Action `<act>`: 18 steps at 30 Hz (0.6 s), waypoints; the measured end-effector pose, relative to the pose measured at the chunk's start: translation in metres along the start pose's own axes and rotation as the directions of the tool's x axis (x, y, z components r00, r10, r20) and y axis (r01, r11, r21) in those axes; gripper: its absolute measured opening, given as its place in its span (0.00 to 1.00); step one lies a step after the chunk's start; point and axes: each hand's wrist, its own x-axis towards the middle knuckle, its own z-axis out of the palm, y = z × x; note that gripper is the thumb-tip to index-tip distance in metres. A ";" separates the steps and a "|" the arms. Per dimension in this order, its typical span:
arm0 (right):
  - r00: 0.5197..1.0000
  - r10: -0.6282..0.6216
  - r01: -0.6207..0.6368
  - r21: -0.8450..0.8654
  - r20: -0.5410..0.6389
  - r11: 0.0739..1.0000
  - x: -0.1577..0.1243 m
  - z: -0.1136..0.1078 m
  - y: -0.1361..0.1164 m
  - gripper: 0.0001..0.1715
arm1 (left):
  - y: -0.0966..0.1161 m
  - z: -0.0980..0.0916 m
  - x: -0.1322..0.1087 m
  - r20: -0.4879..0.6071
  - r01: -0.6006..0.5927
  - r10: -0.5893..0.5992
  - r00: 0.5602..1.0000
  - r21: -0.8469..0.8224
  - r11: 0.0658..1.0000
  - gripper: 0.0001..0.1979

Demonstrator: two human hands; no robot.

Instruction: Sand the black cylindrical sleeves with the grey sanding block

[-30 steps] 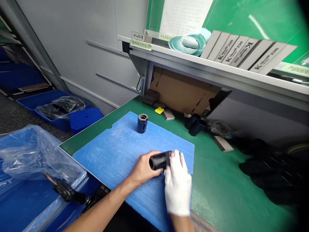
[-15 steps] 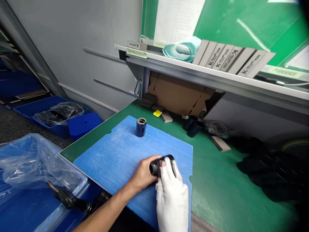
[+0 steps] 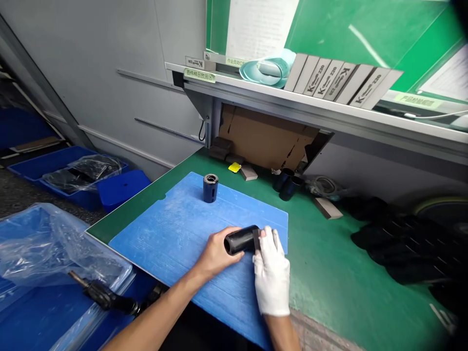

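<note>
**Speaker 1:** So how far along does it look: what's done, what's left?

**Speaker 2:** Hard to put a count on it. One black cylindrical sleeve (image 3: 239, 240) is in hand, held level over the blue corrugated mat (image 3: 164, 229), toward the mat's near side. Another, the upright sleeve (image 3: 210, 188), stands alone near the far edge, and a pair of dark sleeves (image 3: 287, 189) sits off the mat at the back of the green tabletop (image 3: 340, 263). That makes one out on the mat, one in hand, two at the back.

**Speaker 1:** How does the one in hand look?

**Speaker 2:** Smooth and dark, with a round opening at the end facing left. The other end is mostly hidden by the glove, so I can't tell whether it has the side slot the upright sleeve shows.

**Speaker 1:** And the fingers?

**Speaker 2:** The bare left hand (image 3: 219, 253) wraps the barrel, its fingers (image 3: 234, 233) curled over it. The white-gloved right hand (image 3: 269, 275) has its fingers (image 3: 269, 239) pressed together, pinching the far end.

**Speaker 1:** Anything else close by?

**Speaker 2:** An air tool (image 3: 104, 296) lies on plastic sheeting (image 3: 44, 243) in a blue crate — just beyond the mat's near-left edge.
</note>
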 end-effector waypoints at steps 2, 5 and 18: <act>1.000 -0.001 0.001 -0.037 0.017 0.999 0.003 0.005 -0.017 0.32 | 0.000 0.000 0.000 -0.014 -0.004 0.005 1.000 0.016 1.000 0.28; 0.991 -0.055 0.063 -0.059 0.125 0.996 0.010 0.004 -0.035 0.34 | 0.002 0.000 -0.001 -0.022 0.001 -0.001 1.000 0.015 1.000 0.21; 0.975 0.030 0.030 -0.262 0.221 0.965 0.017 -0.002 -0.056 0.28 | -0.001 0.003 -0.003 -0.006 -0.003 0.003 1.000 -0.007 1.000 0.21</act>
